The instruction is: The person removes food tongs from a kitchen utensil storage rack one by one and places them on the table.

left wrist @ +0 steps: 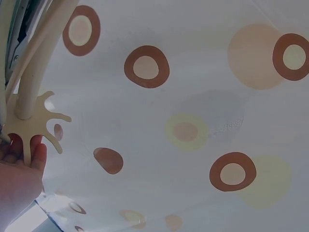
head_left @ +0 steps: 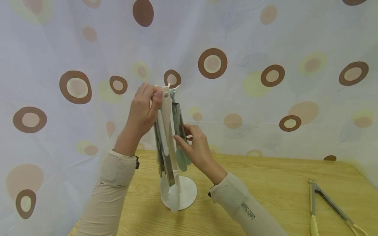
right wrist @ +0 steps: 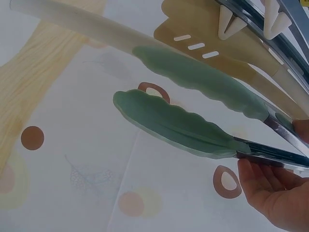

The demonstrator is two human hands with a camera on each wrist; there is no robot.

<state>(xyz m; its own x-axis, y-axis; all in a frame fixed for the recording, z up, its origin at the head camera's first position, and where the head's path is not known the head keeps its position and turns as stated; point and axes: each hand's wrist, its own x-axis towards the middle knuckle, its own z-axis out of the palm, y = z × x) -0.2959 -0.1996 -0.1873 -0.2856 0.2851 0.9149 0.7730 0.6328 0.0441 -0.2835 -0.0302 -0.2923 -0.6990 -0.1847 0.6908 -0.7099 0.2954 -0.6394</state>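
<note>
Cream plastic is forming the round base and hooked top of a utensil stand (head_left: 189, 191), which is rising from the wooden surface (head_left: 251, 193). At the stand's top, the left hand (head_left: 144, 106) is pinching the upper end of a cream handle (head_left: 166, 105) between thumb and fingers. On the stand's right side, the right hand (head_left: 196, 144) is grasping the green-tipped tongs (head_left: 178, 121), its thumb and fingers pressing on opposite sides; these tongs are hanging by their upper end from the stand's top, their two green tips pointing down and parting slightly. Metal tongs with a white grip (head_left: 163, 131) are hanging on the stand's left side, and a white utensil head (head_left: 174, 196) is dangling just in front of the stand's base. Beside the stand's pole, a tan slotted turner (right wrist: 207, 34) is showing in the right wrist view. Yellow-tipped tongs (head_left: 313, 200) are lying spread on the surface, well to the right of the stand. Behind the stand, a spotted curtain (head_left: 236, 32) is hanging.
</note>
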